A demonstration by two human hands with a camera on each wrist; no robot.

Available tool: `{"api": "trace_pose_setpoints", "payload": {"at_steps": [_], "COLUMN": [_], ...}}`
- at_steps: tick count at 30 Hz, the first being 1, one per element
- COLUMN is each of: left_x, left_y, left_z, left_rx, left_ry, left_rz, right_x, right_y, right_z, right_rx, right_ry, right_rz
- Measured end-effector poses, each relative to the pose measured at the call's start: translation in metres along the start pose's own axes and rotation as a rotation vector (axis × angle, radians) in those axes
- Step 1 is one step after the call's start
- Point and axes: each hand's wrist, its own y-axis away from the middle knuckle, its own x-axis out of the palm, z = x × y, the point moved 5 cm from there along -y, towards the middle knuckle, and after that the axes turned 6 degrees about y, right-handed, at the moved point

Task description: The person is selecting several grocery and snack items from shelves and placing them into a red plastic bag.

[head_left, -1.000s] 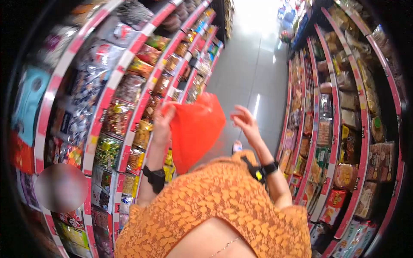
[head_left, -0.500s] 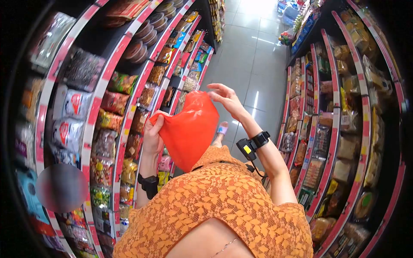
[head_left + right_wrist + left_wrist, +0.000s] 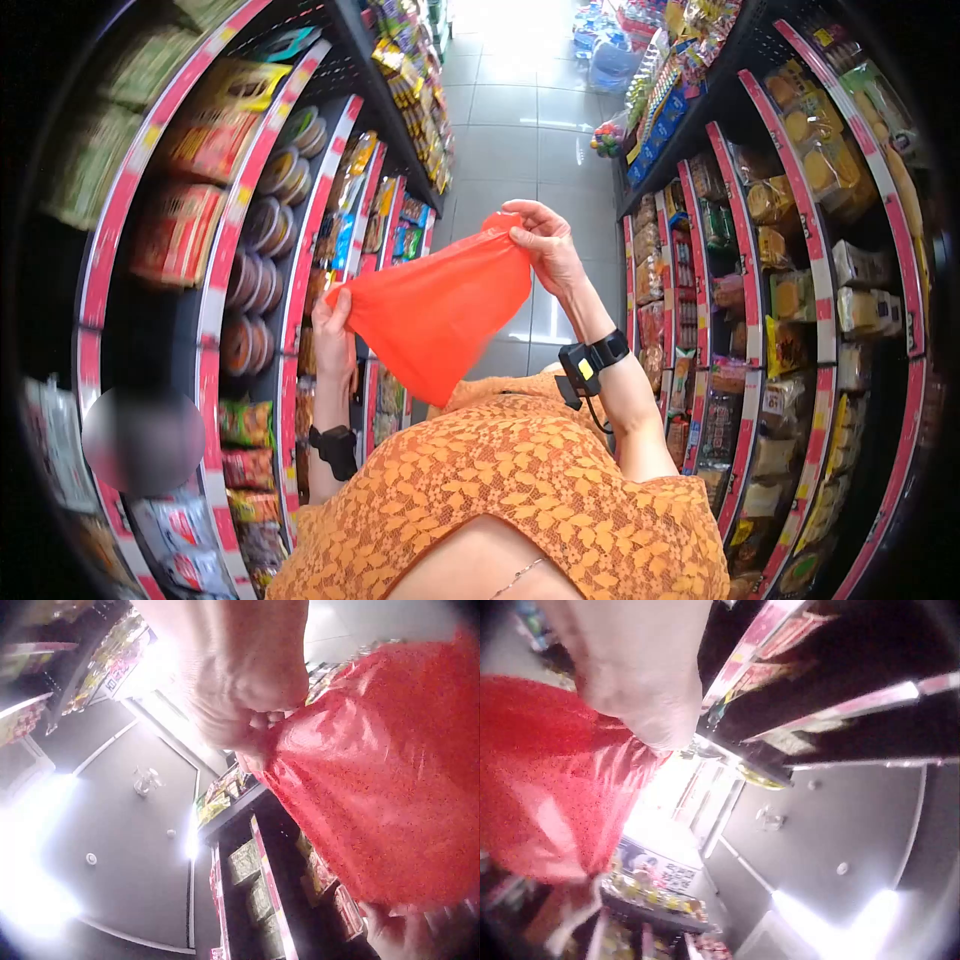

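A red plastic bag is stretched between both hands in front of the person's waist. The left hand pinches one corner of it, thumb on top. At the opposite upper corner, the right hand grips the bag between thumb and fingers. In the left wrist view the red plastic bag hangs in folds below the left hand. The right wrist view has the right hand with curled fingers gathering the edge of the bag. The bag looks thin and flat.
Shop shelves with pink price strips line the left side, holding packaged snacks and round tubs. On the right, more shelves carry bagged baked goods. A grey tiled aisle floor runs ahead between them, with bottled water packs further off.
The right hand, free and apart from the bag earlier, has come to its upper corner and taken hold. The bag is now spread wider. The view has shifted along the aisle.
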Motion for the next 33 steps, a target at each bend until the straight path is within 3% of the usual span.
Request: {"api": "trace_pose_setpoints", "payload": {"at_steps": [2,5,6,10,11,13,15,19,24,33], "left_x": [0.007,0.041,0.079,0.234,0.259,0.291,0.306,0.325,0.338,0.365], "left_y": [-0.042,-0.113,-0.13,-0.216,-0.244,-0.301,-0.354,-0.44,-0.554,-0.781], "left_z": [0.019,0.018,-0.004,-0.024,-0.012,0.009,0.022,0.036,0.071,0.112], "left_rx": [-0.047,0.246,0.448,0.723,0.756,0.58,0.462,0.528,0.42,0.487], "left_ry": [-0.091,-0.544,-0.872,-1.251,-1.238,-1.067,-0.922,-0.818,-0.64,-0.514], "left_rz": [-0.012,-0.128,-0.148,0.269,0.316,0.41,0.389,0.295,0.233,0.139], "right_x": [-0.024,-0.061,-0.066,-0.078,-0.083,-0.09,-0.102,-0.137,-0.178,-0.241], "right_y": [-0.038,-0.095,-0.117,-0.194,-0.216,-0.254,-0.296,-0.377,-0.476,-0.677], "right_z": [0.007,0.024,0.035,0.065,0.071,0.087,0.105,0.119,0.13,0.159], "right_rx": [-0.036,-0.085,-0.117,-0.225,-0.254,-0.24,-0.261,-0.247,-0.204,-0.142], "right_ry": [0.027,0.254,0.258,0.435,0.519,0.571,0.622,0.552,0.452,0.447], "right_rz": [-0.016,-0.06,-0.057,-0.023,-0.013,0.019,0.02,0.158,0.161,0.238]}}
